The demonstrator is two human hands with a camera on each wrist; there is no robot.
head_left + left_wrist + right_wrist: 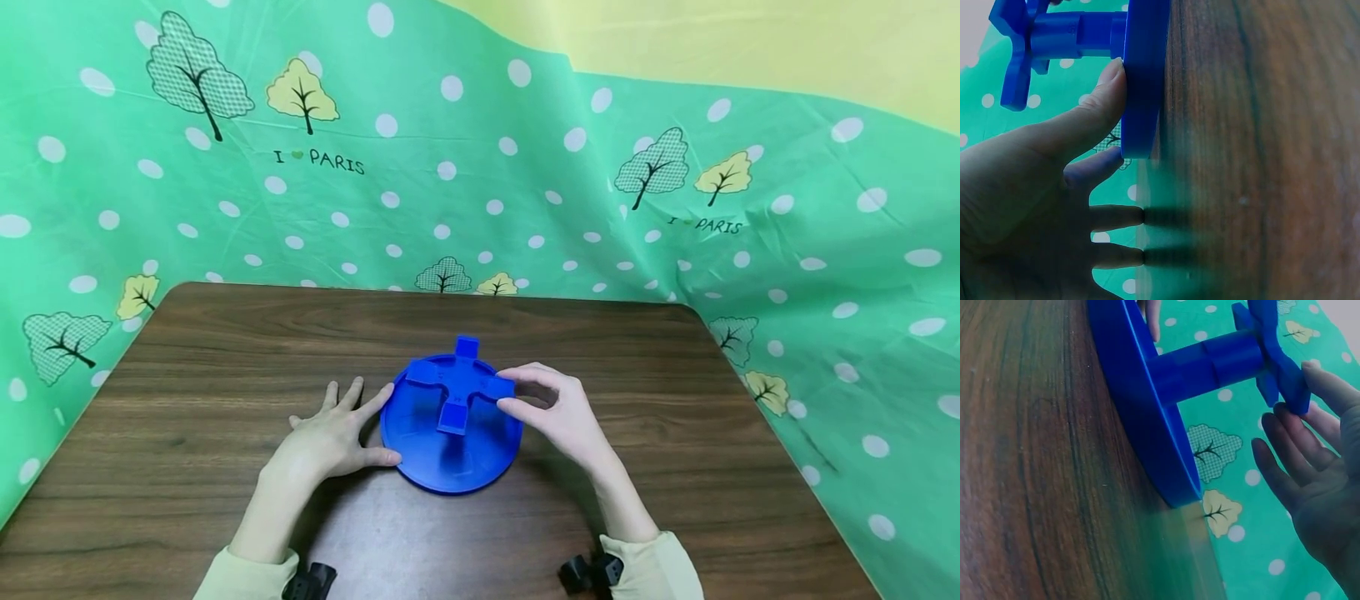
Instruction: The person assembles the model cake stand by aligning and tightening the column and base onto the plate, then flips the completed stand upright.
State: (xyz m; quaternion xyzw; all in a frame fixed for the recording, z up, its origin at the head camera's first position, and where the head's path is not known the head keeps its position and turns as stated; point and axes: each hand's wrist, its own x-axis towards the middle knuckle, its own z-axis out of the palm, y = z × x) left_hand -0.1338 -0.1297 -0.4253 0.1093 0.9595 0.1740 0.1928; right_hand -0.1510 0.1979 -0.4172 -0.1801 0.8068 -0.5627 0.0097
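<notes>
Left hand (330,437), fingers spread, touches a blue round base (480,460), apparently steadying it; right hand (558,412) pinches its raised blue cross (458,387).

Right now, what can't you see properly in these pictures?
Head: marks on the blue cross, too small to read.
Left wrist: part of the blue cross, cut off by the top edge.
Every view: underside of the blue base, hidden against the table.

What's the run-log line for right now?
Left hand: touches blue disc at rim | right hand: pinches arm of blue cross | cross: on post above disc
</notes>
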